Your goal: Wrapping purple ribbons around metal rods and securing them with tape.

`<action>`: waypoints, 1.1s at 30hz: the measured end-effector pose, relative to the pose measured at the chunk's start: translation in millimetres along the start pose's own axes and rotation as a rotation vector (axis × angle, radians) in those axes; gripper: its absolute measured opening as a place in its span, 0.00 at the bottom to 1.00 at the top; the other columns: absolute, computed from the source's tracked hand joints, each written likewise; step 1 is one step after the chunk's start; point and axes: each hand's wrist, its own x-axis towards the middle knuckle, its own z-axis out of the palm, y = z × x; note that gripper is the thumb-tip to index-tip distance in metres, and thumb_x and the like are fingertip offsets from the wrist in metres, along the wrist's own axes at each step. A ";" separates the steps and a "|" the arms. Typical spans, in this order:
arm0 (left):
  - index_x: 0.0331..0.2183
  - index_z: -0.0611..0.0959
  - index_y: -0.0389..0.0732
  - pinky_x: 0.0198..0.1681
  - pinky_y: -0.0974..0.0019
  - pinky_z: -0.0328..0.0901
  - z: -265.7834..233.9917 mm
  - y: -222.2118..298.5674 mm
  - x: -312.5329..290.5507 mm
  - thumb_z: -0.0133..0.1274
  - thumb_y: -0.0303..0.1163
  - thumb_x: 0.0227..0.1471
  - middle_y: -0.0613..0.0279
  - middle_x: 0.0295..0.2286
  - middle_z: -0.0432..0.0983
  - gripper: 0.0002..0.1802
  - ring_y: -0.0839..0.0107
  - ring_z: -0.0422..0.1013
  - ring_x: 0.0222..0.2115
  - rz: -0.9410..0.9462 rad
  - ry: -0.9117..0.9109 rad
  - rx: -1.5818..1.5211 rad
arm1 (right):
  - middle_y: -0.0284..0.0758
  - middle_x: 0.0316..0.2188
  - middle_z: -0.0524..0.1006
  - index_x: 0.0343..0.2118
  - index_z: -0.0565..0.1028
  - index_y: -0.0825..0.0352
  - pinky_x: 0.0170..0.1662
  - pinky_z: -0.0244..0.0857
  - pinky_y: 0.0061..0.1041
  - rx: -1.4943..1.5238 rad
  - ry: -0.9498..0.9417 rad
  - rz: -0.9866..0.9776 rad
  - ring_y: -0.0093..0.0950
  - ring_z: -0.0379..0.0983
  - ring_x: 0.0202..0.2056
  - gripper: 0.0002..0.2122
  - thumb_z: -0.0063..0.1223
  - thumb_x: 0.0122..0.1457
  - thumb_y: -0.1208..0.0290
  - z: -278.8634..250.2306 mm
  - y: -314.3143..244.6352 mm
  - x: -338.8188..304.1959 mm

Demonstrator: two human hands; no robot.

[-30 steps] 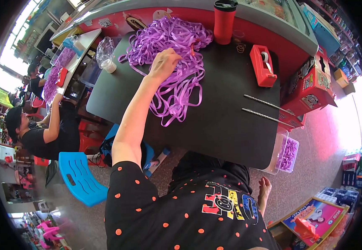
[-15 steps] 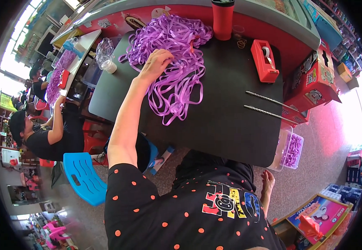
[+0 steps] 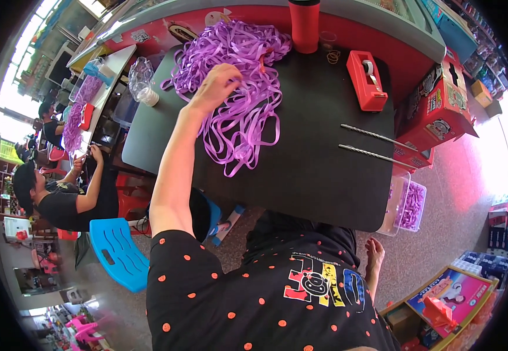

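A large tangled heap of purple ribbon (image 3: 230, 41) lies at the far left of the dark table (image 3: 318, 175), with loose loops trailing toward me. My left hand (image 3: 214, 88) is over the heap, touching or just above it. Its fingers are loosely bent and a little apart, and I see no ribbon gripped between them. My right hand (image 3: 374, 253) hangs low beside my body, off the table's near right corner. Its fingers are slightly curled and apart, with nothing seen in them.
Around the table are a red tumbler (image 3: 305, 26), rubber bands (image 3: 333, 57), a red tape dispenser (image 3: 366, 82), two metal rods (image 3: 374, 153), a red box (image 3: 441, 105), a bin of purple pieces (image 3: 412, 205) and a blue stool (image 3: 119, 251). A seated person (image 3: 67, 193) works at left.
My view has shifted slightly, and my left hand has lifted a little, its fingers still over the ribbon heap. The seated person at left has raised a hand. My right hand stays low.
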 end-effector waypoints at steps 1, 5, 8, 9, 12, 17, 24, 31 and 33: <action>0.35 0.80 0.38 0.48 0.65 0.63 -7.7 7.2 -3.0 0.56 0.25 0.47 0.59 0.37 0.76 0.09 0.66 0.72 0.40 -0.089 0.031 -0.060 | 0.33 0.37 0.79 0.46 0.75 0.66 0.36 0.63 0.20 0.011 0.002 0.003 0.22 0.74 0.35 0.16 0.53 0.59 0.61 -1.6 4.5 -0.2; 0.34 0.78 0.36 0.40 0.71 0.66 -77.0 80.2 -31.5 0.55 0.25 0.51 0.62 0.33 0.76 0.07 0.75 0.73 0.37 -0.394 0.060 -0.320 | 0.32 0.37 0.79 0.46 0.75 0.66 0.35 0.62 0.19 0.029 0.016 0.044 0.21 0.74 0.34 0.17 0.53 0.59 0.60 4.3 -5.0 -1.4; 0.33 0.79 0.37 0.32 0.68 0.67 -125.9 160.0 -72.6 0.58 0.25 0.49 0.58 0.28 0.76 0.07 0.74 0.74 0.30 -0.590 -0.058 -0.787 | 0.32 0.36 0.79 0.46 0.75 0.66 0.35 0.62 0.19 0.070 0.004 -0.003 0.21 0.74 0.34 0.17 0.53 0.59 0.60 4.5 2.6 11.1; 0.31 0.79 0.36 0.32 0.66 0.68 -144.7 182.4 -87.0 0.57 0.26 0.49 0.58 0.26 0.77 0.05 0.70 0.75 0.27 -0.503 -0.249 -1.046 | 0.33 0.37 0.79 0.45 0.75 0.67 0.35 0.63 0.18 0.048 0.031 -0.006 0.21 0.74 0.35 0.15 0.52 0.60 0.63 7.9 -7.9 10.5; 0.31 0.80 0.31 0.33 0.58 0.69 -143.9 218.7 -100.4 0.56 0.24 0.50 0.51 0.29 0.78 0.06 0.59 0.75 0.27 0.270 -0.470 -1.725 | 0.34 0.38 0.77 0.44 0.75 0.69 0.38 0.65 0.18 0.363 0.206 -0.219 0.21 0.73 0.37 0.12 0.49 0.61 0.69 10.1 -20.9 20.1; 0.32 0.79 0.29 0.31 0.65 0.69 -82.2 268.5 -76.1 0.56 0.22 0.51 0.52 0.28 0.77 0.06 0.68 0.74 0.27 -0.224 -0.257 -1.688 | 0.35 0.40 0.76 0.44 0.74 0.72 0.41 0.65 0.17 0.194 0.611 -0.678 0.22 0.71 0.40 0.10 0.45 0.63 0.75 14.7 -162.3 -34.9; 0.40 0.78 0.37 0.36 0.71 0.69 26.6 341.0 38.9 0.56 0.25 0.52 0.63 0.27 0.77 0.11 0.78 0.74 0.31 -0.128 -0.410 -1.099 | 0.36 0.41 0.76 0.48 0.72 0.73 0.38 0.66 0.18 0.484 -0.267 -0.683 0.20 0.72 0.38 0.14 0.45 0.62 0.74 25.1 -319.5 -135.9; 0.44 0.76 0.38 0.38 0.68 0.70 77.4 380.7 123.3 0.56 0.23 0.50 0.57 0.30 0.78 0.17 0.71 0.76 0.33 0.163 -0.478 -1.077 | 0.28 0.29 0.77 0.36 0.78 0.72 0.35 0.64 0.15 0.063 -0.024 -0.620 0.14 0.70 0.32 0.08 0.58 0.53 0.78 -45.5 -340.1 -110.0; 0.40 0.79 0.37 0.38 0.66 0.70 99.2 381.4 137.6 0.55 0.22 0.49 0.55 0.31 0.78 0.14 0.65 0.76 0.34 0.317 -0.405 -0.914 | 0.29 0.28 0.77 0.35 0.78 0.71 0.35 0.64 0.15 0.021 0.079 -0.667 0.14 0.71 0.31 0.07 0.58 0.53 0.78 -53.0 -347.5 -108.3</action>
